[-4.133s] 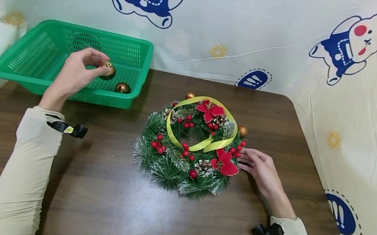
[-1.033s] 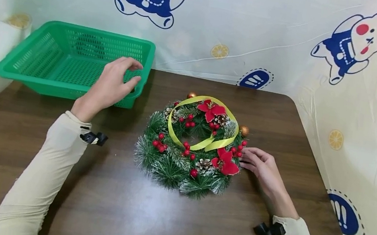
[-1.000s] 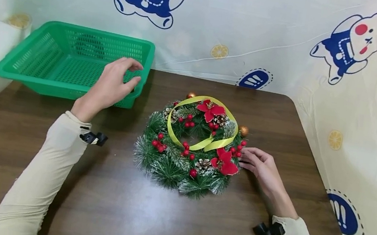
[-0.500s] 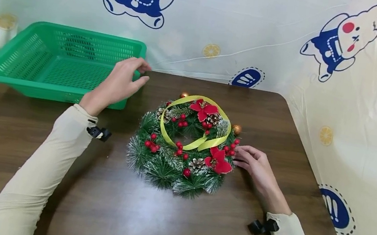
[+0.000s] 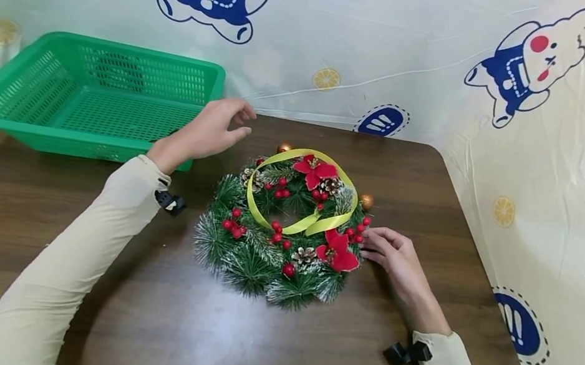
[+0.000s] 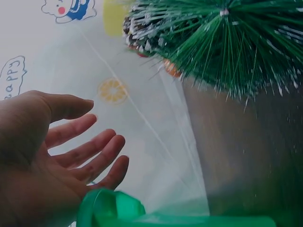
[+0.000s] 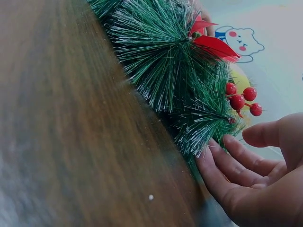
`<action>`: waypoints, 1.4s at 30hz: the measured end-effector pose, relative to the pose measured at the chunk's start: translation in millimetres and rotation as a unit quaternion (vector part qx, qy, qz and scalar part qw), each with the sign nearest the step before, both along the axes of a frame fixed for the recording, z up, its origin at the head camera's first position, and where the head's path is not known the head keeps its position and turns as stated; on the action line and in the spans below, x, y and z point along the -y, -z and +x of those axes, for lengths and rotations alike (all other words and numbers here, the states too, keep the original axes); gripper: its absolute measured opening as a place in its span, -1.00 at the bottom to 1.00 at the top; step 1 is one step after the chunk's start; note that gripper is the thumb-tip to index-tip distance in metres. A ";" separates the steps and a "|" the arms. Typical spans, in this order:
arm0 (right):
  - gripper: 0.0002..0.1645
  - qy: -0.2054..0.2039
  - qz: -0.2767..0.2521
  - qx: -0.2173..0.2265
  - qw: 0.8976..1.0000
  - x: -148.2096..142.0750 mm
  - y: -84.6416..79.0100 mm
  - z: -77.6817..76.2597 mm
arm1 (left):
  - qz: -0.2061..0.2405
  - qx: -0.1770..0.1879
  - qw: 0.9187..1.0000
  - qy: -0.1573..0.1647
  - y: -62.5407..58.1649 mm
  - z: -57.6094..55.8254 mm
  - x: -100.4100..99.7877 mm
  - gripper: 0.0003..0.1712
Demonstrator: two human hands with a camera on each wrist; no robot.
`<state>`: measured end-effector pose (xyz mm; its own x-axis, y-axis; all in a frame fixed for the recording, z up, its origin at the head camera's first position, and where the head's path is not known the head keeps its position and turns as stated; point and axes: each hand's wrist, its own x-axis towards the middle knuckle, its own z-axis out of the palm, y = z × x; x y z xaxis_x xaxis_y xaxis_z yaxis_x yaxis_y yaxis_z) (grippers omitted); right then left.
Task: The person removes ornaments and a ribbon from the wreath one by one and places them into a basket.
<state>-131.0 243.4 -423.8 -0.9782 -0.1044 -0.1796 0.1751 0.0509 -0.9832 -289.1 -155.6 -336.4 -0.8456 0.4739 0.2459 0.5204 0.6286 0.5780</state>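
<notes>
Wreath (image 5: 251, 268), centre of frame | our right hand (image 5: 400, 265) touches its right edge, fingers relaxed, unclenched; our left hand (image 5: 211, 129), above-left of it, holds nothing | we judge it light, springy — best held by its bristly rim (image 5: 294, 293) (berries (image 5: 236, 233) look fragile)

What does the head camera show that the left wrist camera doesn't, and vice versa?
Only the head view: the right hand at the edge of the wreath, and the floor of the green basket.

Only the left wrist view: the palm side of the left hand, and a lettered bubble on the backdrop.

Both: wreath, left hand, some basket rim, tabletop and backdrop.
</notes>
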 end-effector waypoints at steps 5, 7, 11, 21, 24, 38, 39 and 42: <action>-0.64 -0.002 0.001 -0.006 1.000 -1.7 -1.5 0.0 | -0.003 0.024 1.000 0.016 3.2 -7.7 -9.1 -0.64; -0.64 -0.002 0.003 -0.007 1.000 -2.0 -1.1 -0.3 | -0.002 0.036 0.999 0.022 4.5 -10.9 -11.3 -0.65; -0.62 -0.003 0.008 -0.004 1.000 -2.6 -0.2 0.0 | 0.011 0.074 0.997 0.033 6.8 -17.0 -15.1 -0.67; -0.59 -0.005 0.016 -0.006 1.000 -2.3 -0.7 2.1 | 0.102 0.211 0.971 0.042 17.0 -30.7 -28.8 -0.64; -0.57 -0.005 0.017 -0.002 1.000 -1.7 -1.1 1.9 | 0.119 0.241 0.962 0.039 20.5 -32.2 -32.1 -0.60; -0.55 -0.008 0.025 -0.007 1.000 -3.8 -1.9 0.9 | 0.257 0.343 0.902 0.048 45.8 -36.5 -46.4 -0.46; -0.55 -0.009 0.026 -0.007 1.000 -3.6 -1.8 1.1 | 0.279 0.355 0.891 0.047 48.5 -37.3 -45.7 -0.45; -0.55 -0.007 0.026 -0.005 1.000 -3.4 -1.6 1.3 | 0.324 0.376 0.866 0.053 56.6 -40.7 -45.4 -0.43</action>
<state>-129.7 246.9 -422.1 -0.9787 -0.1084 -0.1744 0.1632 0.1045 -0.9810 -329.8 -110.3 -393.0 -0.8422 0.5273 -0.1126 -0.1221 0.0169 0.9924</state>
